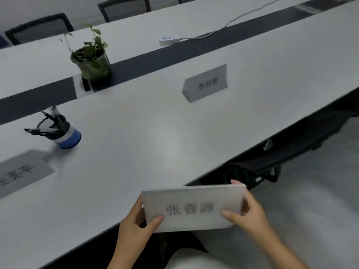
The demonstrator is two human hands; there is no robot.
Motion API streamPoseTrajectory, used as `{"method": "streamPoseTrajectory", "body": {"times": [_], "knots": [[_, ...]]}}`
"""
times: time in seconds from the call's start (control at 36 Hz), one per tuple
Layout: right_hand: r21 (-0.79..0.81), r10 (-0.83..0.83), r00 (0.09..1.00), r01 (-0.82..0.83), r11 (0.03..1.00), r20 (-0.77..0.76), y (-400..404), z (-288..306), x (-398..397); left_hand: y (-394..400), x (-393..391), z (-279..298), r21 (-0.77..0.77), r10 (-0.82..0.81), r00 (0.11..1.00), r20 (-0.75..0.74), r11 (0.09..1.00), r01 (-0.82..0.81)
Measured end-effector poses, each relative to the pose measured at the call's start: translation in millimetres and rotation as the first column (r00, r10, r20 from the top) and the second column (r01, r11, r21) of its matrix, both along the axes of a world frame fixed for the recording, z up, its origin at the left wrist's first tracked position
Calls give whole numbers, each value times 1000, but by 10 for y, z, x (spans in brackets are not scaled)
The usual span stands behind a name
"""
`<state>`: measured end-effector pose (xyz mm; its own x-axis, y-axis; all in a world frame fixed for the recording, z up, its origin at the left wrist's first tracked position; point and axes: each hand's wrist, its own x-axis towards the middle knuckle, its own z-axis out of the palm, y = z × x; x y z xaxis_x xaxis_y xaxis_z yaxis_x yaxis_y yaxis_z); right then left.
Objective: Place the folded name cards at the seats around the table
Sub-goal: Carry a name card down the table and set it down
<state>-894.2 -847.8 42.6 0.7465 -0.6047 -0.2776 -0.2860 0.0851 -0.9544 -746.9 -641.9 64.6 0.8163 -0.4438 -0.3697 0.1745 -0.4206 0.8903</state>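
A long white surface [147,144] with a dark strip down its middle fills the room; black chairs [38,28] stand beyond its far edge. The landmark is the pen cup [62,131], which holds several dark pens. Behind it, on the strip, a pot [93,65] holds a leafy plant. One name card [206,83] stands well to the cup's right; another card [21,171] lies just in front of the cup. The left hand [136,228] and right hand [250,212] have their fingers closed on the ends of a held card [192,208], off the surface's near edge.
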Motion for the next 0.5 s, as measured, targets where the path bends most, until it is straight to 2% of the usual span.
{"method": "streamPoseTrajectory", "body": {"times": [0.11, 0.19, 0.39, 0.5], "knots": [[34, -139, 989, 141, 989, -41, -193, -146, -982, -437, -661, -108, 34, -136, 991, 19, 990, 135], [15, -290, 953, 293, 956, -91, -402, -271, -1767, -840, -1195, -257, -11, -307, 952, 15, 952, 307], [-106, -569, 816, 560, 822, -101, -897, -192, -3200, -1857, -2246, -622, -80, -608, 784, -124, 794, 603], [-175, -674, 728, 652, 738, -130, -1269, -120, -3660, -2460, -2641, -672, -98, -691, 709, -139, 722, 685]]}}
